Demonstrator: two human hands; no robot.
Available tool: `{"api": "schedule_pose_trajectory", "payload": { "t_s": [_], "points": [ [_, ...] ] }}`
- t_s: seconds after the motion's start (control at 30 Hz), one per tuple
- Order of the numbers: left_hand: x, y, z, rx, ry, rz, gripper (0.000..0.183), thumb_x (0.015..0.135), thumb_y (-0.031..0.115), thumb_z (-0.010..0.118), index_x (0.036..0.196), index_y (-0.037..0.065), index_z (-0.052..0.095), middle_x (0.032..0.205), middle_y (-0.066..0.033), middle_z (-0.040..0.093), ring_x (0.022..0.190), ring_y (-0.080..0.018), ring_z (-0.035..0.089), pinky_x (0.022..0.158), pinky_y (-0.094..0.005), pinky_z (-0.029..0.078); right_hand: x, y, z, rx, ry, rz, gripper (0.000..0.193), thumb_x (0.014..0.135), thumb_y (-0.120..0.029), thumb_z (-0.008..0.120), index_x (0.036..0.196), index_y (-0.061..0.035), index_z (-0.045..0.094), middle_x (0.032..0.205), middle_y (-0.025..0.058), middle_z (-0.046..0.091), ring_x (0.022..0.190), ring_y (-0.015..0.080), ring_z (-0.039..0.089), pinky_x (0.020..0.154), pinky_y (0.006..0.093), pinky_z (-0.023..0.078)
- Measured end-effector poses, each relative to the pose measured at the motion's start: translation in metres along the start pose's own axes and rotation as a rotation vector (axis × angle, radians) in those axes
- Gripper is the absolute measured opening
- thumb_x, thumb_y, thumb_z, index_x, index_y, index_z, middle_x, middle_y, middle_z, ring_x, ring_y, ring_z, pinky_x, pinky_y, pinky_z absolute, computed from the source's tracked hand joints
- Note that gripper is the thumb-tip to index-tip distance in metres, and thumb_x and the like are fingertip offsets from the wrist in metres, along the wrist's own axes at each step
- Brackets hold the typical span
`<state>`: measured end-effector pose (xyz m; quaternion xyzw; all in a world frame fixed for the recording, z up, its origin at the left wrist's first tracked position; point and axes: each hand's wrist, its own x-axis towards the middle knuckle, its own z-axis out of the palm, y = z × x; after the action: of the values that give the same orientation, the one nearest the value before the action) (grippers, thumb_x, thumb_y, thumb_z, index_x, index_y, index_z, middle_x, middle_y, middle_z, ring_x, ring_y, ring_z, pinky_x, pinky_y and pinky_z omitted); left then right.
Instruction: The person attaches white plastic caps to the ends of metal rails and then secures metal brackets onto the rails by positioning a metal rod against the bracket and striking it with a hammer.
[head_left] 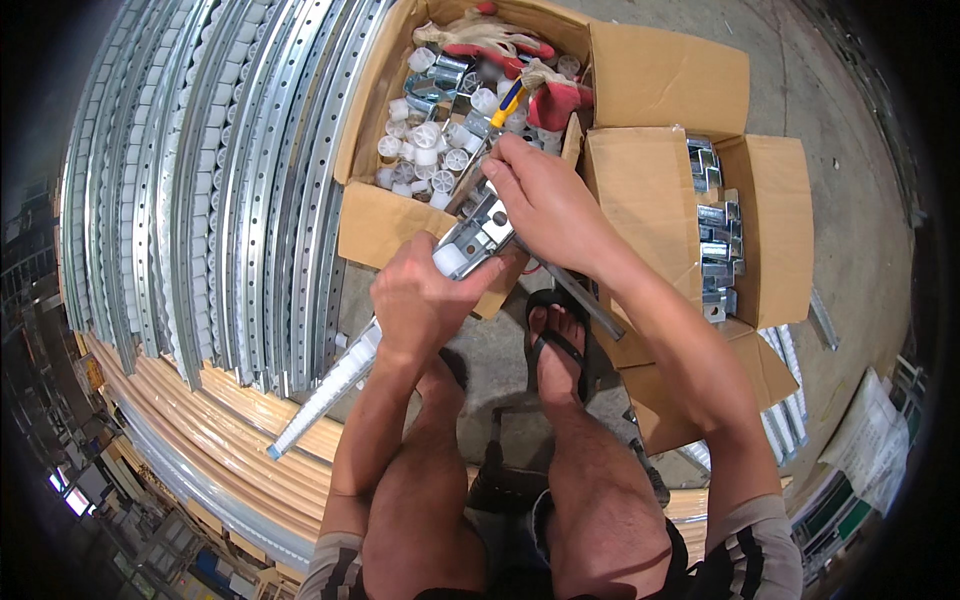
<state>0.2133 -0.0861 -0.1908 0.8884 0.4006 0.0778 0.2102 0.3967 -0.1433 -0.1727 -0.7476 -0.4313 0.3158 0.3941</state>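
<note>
My left hand (420,300) is wrapped round a long metal roller track (345,370) near its upper end, thumb along its side. The track slants from lower left up to the middle, and a white roller (452,260) shows beside the thumb. My right hand (545,195) is closed at the track's top end, over a shiny metal end bracket (494,222) with a dark hole. Its palm hides part of the bracket. A grey metal bar (585,303) sticks out below this hand; its other end is hidden. Just beyond the fingers is a yellow-and-blue tool handle (508,104).
An open cardboard box (385,225) ahead holds white rollers (425,135), metal pieces and red-and-white gloves (555,100). Another box (780,230) at right holds metal brackets (716,245). Long roller tracks (230,180) are stacked at left above tan lengths (220,410). My sandaled foot (557,345) is below.
</note>
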Motion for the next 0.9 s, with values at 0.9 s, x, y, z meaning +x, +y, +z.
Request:
{"api": "schedule_pose_trajectory", "payload": {
  "t_s": [0.9],
  "points": [
    [0.013,0.011,-0.001,-0.246,-0.007,0.047,0.063,0.069,0.043,0.089,0.115,0.008,0.064,0.088,-0.0184,0.072,0.082,-0.0374,0.072,0.071,-0.0426,0.057,-0.002,0.004,0.002,0.033,0.019,0.011,0.026,0.103,-0.021,0.050,0.094,0.0038,0.051,0.090,0.0287,0.062,0.091,0.0490,0.061,0.080,0.0571,0.044]
  ]
}}
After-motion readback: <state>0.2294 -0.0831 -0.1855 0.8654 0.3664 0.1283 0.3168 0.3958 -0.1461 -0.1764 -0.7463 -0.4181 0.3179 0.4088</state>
